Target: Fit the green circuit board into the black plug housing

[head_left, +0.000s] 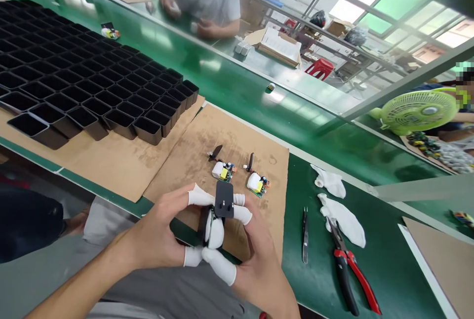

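Observation:
Between my two hands is a power adapter assembly (216,227), with a black plug plate (224,195) bearing two metal pins at its top. A white block and the edge of a green circuit board show beneath the plate. My left hand (157,232) grips it from the left, and my right hand (255,250) from the right. White finger cots cover the thumbs and some fingertips. Just beyond, on brown cardboard (174,176), lie two similar circuit boards, a left one (223,172) and a right one (257,183), each with a white block, yellow part and black plate.
Rows of black open cases (92,87) fill the left. Tweezers (305,235), red-and-black pliers (348,264) and white cloth pieces (342,220) lie on the right. Beyond the green conveyor belt (222,69) sits a co-worker (207,3). A green fan (418,110) stands far right.

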Demonstrator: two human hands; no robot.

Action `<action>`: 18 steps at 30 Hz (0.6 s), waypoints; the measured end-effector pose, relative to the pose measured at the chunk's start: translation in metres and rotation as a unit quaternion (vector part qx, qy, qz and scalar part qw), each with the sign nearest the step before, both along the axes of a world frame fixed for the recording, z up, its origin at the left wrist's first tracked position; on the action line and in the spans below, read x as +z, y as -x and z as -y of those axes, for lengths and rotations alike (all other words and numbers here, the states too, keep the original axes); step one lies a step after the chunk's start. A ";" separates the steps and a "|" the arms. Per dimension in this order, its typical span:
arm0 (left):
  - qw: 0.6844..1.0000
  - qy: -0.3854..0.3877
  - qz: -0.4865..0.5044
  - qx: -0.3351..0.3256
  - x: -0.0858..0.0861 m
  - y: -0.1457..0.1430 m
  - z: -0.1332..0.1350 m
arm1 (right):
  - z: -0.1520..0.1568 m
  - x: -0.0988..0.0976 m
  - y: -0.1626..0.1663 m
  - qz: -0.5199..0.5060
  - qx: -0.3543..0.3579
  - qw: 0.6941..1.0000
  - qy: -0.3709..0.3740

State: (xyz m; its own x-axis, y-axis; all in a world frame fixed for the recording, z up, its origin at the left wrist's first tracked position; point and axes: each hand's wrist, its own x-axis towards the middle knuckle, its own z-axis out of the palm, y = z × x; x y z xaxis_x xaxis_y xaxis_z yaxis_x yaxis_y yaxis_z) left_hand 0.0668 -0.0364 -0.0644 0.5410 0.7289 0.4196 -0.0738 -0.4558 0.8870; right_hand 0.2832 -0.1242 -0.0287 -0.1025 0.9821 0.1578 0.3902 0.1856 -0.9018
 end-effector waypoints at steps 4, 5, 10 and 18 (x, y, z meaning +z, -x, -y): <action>0.998 0.068 -0.012 0.004 -0.001 -0.001 -0.003 | -0.006 -0.009 0.004 -0.034 -0.032 0.999 -0.007; 0.997 0.081 -0.006 0.003 -0.001 0.000 -0.002 | -0.004 -0.013 0.007 -0.044 -0.053 0.998 -0.008; 0.991 0.131 0.031 0.005 -0.003 -0.003 0.000 | 0.014 -0.037 0.035 -0.059 -0.207 0.976 -0.012; 0.986 0.093 -0.008 0.136 -0.006 -0.011 0.006 | 0.017 -0.058 0.058 -0.011 -0.253 0.954 -0.162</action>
State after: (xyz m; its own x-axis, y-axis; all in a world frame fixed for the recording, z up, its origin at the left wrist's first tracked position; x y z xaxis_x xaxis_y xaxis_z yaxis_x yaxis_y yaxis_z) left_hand 0.0775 -0.0427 -0.0709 0.3198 0.9117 0.2578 0.0433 -0.2858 0.9573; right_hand 0.2247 -0.1408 -0.0872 0.3787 0.8044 0.4578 0.4859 0.2481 -0.8380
